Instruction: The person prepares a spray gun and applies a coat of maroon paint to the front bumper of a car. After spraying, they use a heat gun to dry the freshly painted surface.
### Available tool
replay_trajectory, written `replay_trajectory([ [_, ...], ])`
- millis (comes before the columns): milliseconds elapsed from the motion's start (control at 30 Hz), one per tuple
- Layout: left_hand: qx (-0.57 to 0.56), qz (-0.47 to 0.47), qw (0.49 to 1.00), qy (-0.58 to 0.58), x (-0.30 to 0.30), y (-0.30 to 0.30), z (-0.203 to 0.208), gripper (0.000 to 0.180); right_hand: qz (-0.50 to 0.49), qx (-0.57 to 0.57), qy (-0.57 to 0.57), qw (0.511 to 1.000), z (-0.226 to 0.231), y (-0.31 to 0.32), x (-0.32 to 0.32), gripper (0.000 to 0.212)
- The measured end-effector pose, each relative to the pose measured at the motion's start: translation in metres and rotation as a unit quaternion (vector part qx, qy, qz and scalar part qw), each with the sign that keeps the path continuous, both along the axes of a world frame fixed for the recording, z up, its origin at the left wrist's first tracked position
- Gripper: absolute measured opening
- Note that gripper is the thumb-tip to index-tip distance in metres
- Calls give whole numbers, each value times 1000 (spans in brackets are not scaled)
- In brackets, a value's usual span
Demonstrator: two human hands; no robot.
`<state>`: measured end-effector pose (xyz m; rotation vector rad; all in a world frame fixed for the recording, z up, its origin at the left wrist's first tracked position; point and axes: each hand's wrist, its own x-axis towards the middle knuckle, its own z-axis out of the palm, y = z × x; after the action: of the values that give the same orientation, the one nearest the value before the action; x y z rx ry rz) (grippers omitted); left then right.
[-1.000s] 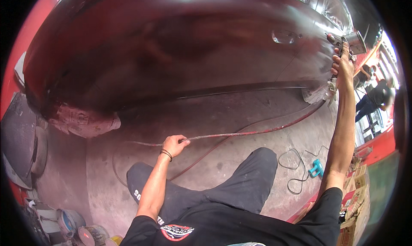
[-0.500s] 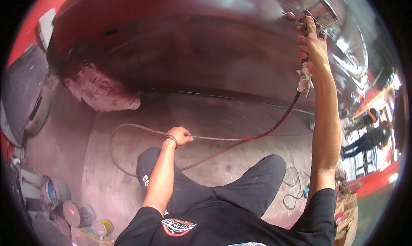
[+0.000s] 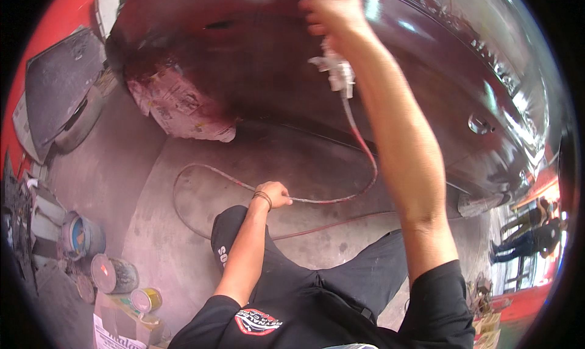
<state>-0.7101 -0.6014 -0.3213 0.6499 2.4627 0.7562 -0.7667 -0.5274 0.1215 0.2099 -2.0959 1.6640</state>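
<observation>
Hose (image 3: 329,201) runs rightward from the left hand (image 3: 274,195), closed around it, then bends up to a tool (image 3: 339,78), white-wrapped below, mostly hidden above, in the tightly curled right hand (image 3: 332,11) before the dark car panel (image 3: 268,69).

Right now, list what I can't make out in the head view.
Spray gun in the right hand, head view: upper part cut off by the top edge.
Hose inside the left hand, head view: hidden by that hand's fingers.
Hands of the background people, head view: too small and blurred.
</observation>
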Motion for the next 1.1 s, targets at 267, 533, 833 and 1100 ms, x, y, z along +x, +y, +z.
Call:
replay_trajectory([
  [267,-30,16,999,-33,-7,11,-9,39,11,47,57,997,-52,12,30,54],
  [533,-47,-10,998,-34,-15,56,-21,36,-159,-37,-27,986,-47,138,78,57],
  [833,-8,-26,999,-22,-15,93,-37,35,-285,-96,-20,953,-33,282,128,57],
  [1100,48,-53,997,-18,-4,140,-30,37,-373,-92,42,922,-21,432,187,56],
])
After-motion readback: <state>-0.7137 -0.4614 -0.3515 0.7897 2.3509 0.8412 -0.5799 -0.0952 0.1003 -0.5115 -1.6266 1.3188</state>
